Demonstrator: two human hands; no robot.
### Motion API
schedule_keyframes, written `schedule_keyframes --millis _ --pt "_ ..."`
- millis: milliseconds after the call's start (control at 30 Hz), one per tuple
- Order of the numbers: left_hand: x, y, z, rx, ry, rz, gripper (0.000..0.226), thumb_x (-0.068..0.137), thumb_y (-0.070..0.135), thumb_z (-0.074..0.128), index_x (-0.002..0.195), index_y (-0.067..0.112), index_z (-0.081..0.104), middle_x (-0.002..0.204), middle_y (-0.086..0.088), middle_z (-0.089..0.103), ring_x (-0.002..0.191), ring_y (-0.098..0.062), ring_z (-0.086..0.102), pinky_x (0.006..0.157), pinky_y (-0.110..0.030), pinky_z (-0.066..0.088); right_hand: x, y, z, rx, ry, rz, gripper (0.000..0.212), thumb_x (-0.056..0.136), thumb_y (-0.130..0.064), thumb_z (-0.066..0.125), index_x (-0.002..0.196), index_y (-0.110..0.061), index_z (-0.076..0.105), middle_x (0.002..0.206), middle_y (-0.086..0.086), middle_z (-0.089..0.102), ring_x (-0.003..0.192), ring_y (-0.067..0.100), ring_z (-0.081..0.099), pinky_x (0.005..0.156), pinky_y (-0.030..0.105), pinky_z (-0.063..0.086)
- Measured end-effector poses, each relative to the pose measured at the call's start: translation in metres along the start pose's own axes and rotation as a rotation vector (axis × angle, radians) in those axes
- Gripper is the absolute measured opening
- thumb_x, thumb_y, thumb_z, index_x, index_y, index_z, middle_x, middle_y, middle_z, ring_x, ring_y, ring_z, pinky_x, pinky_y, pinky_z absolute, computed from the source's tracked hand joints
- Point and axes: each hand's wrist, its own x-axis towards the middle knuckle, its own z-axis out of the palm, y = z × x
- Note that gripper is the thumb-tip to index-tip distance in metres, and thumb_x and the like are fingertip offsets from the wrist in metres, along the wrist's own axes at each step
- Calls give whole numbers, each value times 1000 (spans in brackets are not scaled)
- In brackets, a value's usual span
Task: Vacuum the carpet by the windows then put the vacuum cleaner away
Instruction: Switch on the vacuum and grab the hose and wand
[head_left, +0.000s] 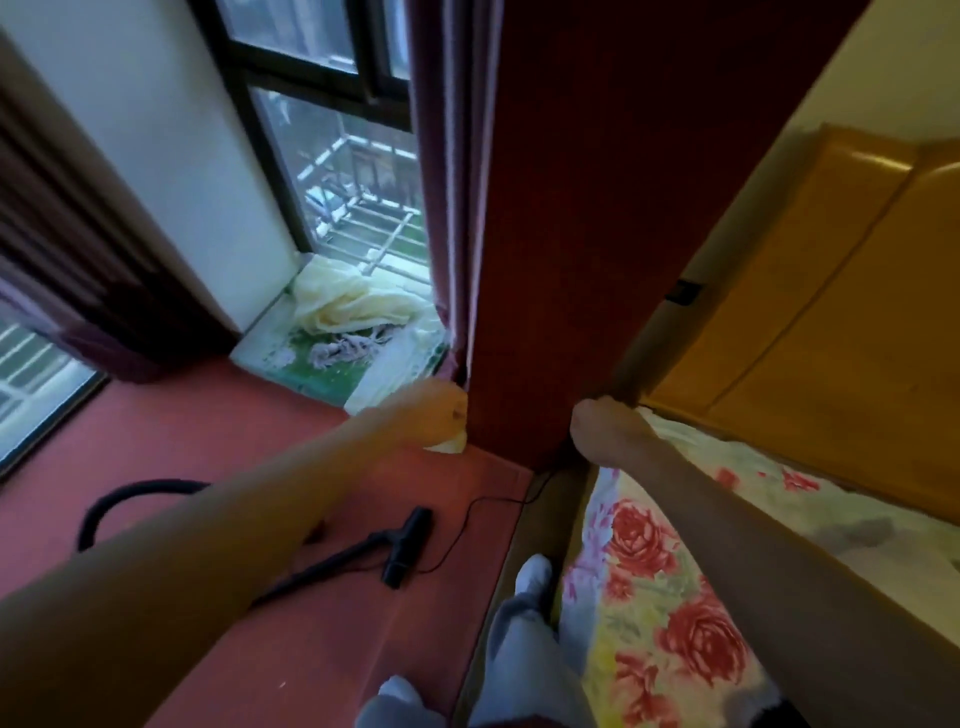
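While the left hand (441, 413) and the right hand (602, 423) each held an edge of the thick dark red curtain (597, 208) with curled fingers at mid-frame, the black T-shaped vacuum cleaner (405, 545) lay on the smooth red carpet (234, 431), lower left.

Both arms extend forward, with the left hand (441, 413) gripping the left edge of the curtain (571, 208) and the right hand (597, 423) its right edge.
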Motion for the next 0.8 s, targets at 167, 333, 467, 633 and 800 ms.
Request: schedule_keyframes --millis 167,333,467,633,800 --pt "-82 -78 -16 30 61 -115 23 93 14 51 102 5 70 105 -13 70 96 -32 66 81 -38 54 -12 -77 5 -105 -31 -162 28 94 -19 41 99 -7 65 106 17 65 94 34 64 77 37 50" --pt "-141 -121 -16 -7 147 -187 16 88 13 57 92 7 71 96 -8 72 89 -28 65 78 -38 53 -2 -166 10 -205 3 -372 31 93 -22 48 112 -6 66 119 23 63 108 36 64 85 36 51" --pt "-174 -146 -4 -31 126 -337 23 89 13 52 98 5 71 98 -11 71 88 -30 64 77 -40 54 6 -235 16 -249 -54 -530 26 89 -18 47 104 -7 65 111 18 64 103 32 63 83 34 53" --pt "-215 -184 10 -86 125 -495 23 91 14 51 99 3 70 96 -16 69 87 -34 63 65 -31 43 -9 -309 33 -367 -116 -694 23 89 -9 43 67 -9 40 73 8 46 65 25 48 63 31 40" --pt "-268 -244 28 -173 195 -588 17 87 17 53 74 13 63 81 -10 67 77 -32 63 73 -43 55 -30 -382 56 -447 -133 -792 20 90 -10 47 71 -6 45 75 8 49 73 28 54 64 32 45"
